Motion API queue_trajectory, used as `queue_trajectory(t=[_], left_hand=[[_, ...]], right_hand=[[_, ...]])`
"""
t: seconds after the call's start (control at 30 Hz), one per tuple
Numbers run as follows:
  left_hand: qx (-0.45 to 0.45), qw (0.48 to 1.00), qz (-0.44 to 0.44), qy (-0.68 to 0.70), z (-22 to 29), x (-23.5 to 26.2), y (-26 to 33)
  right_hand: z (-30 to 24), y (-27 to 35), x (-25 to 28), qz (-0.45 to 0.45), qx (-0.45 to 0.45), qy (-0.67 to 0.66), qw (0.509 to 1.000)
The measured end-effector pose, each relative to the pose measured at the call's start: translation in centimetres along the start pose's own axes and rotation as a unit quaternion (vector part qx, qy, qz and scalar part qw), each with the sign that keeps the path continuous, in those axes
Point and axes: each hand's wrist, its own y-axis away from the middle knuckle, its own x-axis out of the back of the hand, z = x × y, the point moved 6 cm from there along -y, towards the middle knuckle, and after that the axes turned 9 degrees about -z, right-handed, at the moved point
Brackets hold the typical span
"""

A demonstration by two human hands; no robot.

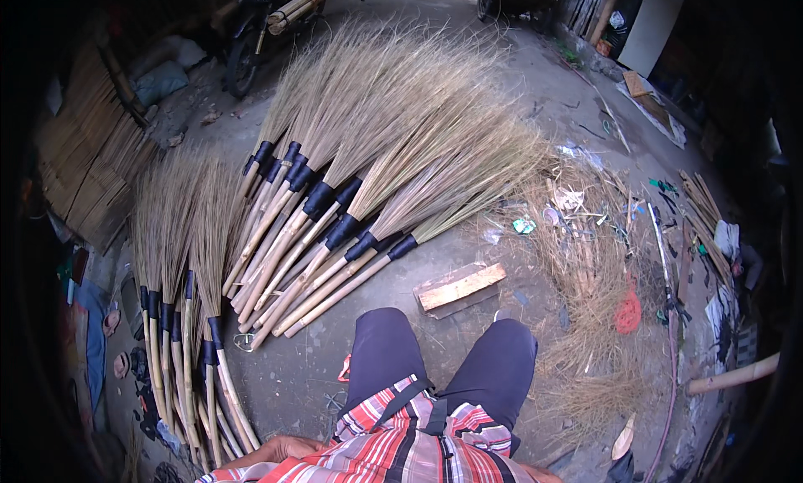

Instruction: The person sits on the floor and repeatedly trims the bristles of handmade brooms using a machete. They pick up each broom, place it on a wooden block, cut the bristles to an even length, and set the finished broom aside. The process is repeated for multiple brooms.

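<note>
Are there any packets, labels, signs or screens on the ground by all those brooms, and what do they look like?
No signs or screens.
Small crumpled green-and-white wrapper: on the concrete right of the fanned straw brooms.
Small round pale lid-like piece: beside that wrapper, at the edge of the loose straw litter.
Whether either carries a label is too small to tell.

The person's bare left arm [276, 451] is lying bent along the lower edge beside the torso; the right arm is barely showing, both hands hidden

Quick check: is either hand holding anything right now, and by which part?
Cannot be told: only part of the left hand shows at the lower edge near the broom handles; the right hand is out of view.
</note>
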Motion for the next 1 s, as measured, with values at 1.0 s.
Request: queue_trajectory(t=[1.0], left_hand=[[-0.08, 0.947, -0.075, 0.301, -0.2, -5.8, 1.6]], right_hand=[[-1.7, -0.3, -1.3, -0.022, 0.061, -0.063, 0.996]])
